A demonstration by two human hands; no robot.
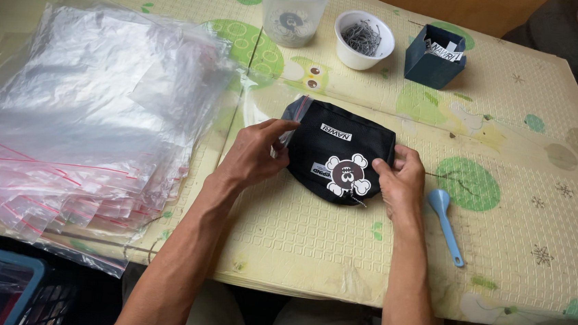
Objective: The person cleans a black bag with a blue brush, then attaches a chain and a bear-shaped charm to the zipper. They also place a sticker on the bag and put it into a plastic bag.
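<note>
The left hand [255,154] pinches the left end of a black pouch [341,156], thumb and fingers closed on the pouch edge together with the mouth of a clear zip bag [285,124] that wraps that end. The bag's red seal strip runs just above the fingertips.

The right hand [401,181] grips the right end of the pouch, thumb on top and fingers curled under the edge; it is closed on the fabric.

The pouch lies flat on the patterned mat [502,255], directly between the two hands. Its long axis runs hand to hand, left to right, with a white skull print facing up near the lower edge. Both hands are in contact with it, so neither is nearer. How far the bag extends over the pouch cannot be told; the film is too clear.

Outboard of the left hand, a stack of bags [79,125] lies well apart. Just outboard of the right hand lies a blue spoon [446,223], not touched. Beyond the pouch stand a clear tub [294,8], a white cup [363,41] of small dark metal parts, and a dark box [435,57].
</note>
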